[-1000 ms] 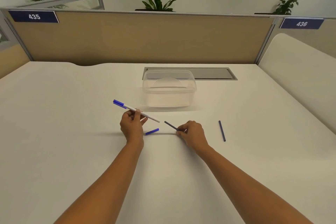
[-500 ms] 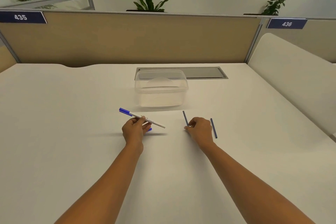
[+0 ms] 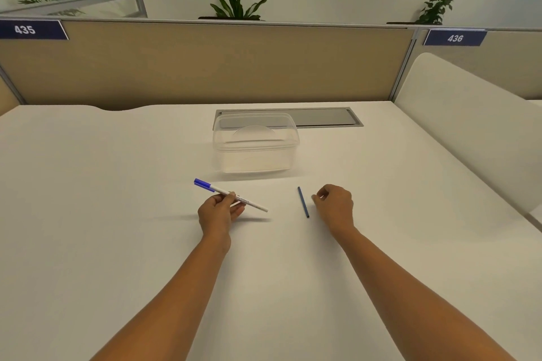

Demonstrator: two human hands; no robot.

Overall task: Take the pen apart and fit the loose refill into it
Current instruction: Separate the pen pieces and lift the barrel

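My left hand (image 3: 218,211) holds the white pen barrel (image 3: 252,204) a little above the table. Its blue end points up and left, and its bare white end points right. A thin dark-blue refill (image 3: 303,202) lies on the white table (image 3: 117,214), just left of my right hand (image 3: 335,206). That hand hovers over the table with its fingers loosely curled and its thumb and forefinger apart, and I see nothing in it. The second refill and the small blue cap seen earlier are hidden.
A clear plastic lidded container (image 3: 255,143) stands behind the hands, in front of a grey cable hatch (image 3: 322,117). A tan partition (image 3: 205,67) closes the back. A white side panel (image 3: 469,132) rises at the right.
My right hand carried the dark-blue refill to the right, laid it on the table and let go. My left hand with the barrel sank slightly and now covers the blue cap.
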